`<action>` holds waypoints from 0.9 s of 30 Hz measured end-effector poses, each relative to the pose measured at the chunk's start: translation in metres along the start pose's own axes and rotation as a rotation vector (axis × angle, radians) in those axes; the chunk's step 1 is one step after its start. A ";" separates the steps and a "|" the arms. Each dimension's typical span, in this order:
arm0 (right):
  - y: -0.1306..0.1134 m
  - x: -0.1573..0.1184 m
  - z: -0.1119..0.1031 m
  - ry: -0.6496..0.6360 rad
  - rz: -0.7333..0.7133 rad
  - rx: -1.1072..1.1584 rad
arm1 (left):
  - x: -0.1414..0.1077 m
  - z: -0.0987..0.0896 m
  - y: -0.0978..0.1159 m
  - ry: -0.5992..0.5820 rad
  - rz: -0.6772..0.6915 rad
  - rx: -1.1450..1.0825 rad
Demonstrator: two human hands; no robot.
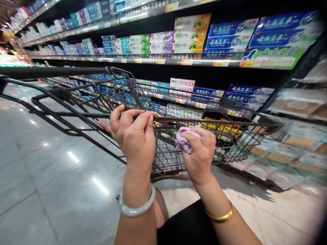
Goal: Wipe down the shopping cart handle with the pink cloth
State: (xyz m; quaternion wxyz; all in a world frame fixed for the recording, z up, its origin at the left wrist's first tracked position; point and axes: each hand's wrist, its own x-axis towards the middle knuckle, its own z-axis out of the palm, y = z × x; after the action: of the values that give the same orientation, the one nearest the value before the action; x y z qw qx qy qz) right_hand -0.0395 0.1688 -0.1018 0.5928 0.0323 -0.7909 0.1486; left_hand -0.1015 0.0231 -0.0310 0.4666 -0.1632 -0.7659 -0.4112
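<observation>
- Lilac cloth (186, 140): bunched in our right hand (201, 156) beside the cart rail (173, 119), probably to keep it compact.
- Our left hand (136, 139) pinches narrow at that rail; whether it grips, we cannot tell.
- Beyond, boxes (189, 35) face outward on the shelf (148, 61), likely for reading.

At nine o'clock the left edge cut off the shopping cart (191, 120). Toward ten, boxes (55, 26) blurred together. Packets (297, 103) at three were blurred. The right hand (200, 153) partly hid the purple cloth (182, 144). Price tags (221, 63) toward one were too small to read; at six, black clothing (189, 223) ran out of view.
</observation>
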 end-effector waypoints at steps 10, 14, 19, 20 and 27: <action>0.019 -0.017 -0.002 0.020 -0.016 -0.039 | -0.003 0.011 0.000 0.083 0.047 -0.061; 0.010 -0.028 0.003 -0.132 -0.124 -0.042 | -0.005 0.016 0.000 0.099 0.044 -0.056; 0.026 -0.034 -0.002 -0.103 -0.088 -0.053 | -0.005 0.012 -0.001 0.136 0.114 -0.134; 0.029 -0.034 -0.004 -0.082 -0.049 -0.063 | -0.006 0.012 0.000 0.170 0.109 -0.188; 0.019 -0.048 0.002 -0.230 -0.156 0.008 | -0.004 0.019 0.004 0.518 -0.019 -0.417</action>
State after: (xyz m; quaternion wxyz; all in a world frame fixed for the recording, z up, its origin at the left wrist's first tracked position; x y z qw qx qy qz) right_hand -0.0319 0.1799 -0.1511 0.5077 0.1129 -0.8482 0.1003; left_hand -0.1074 0.0410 -0.0368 0.5984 -0.1379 -0.5226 -0.5914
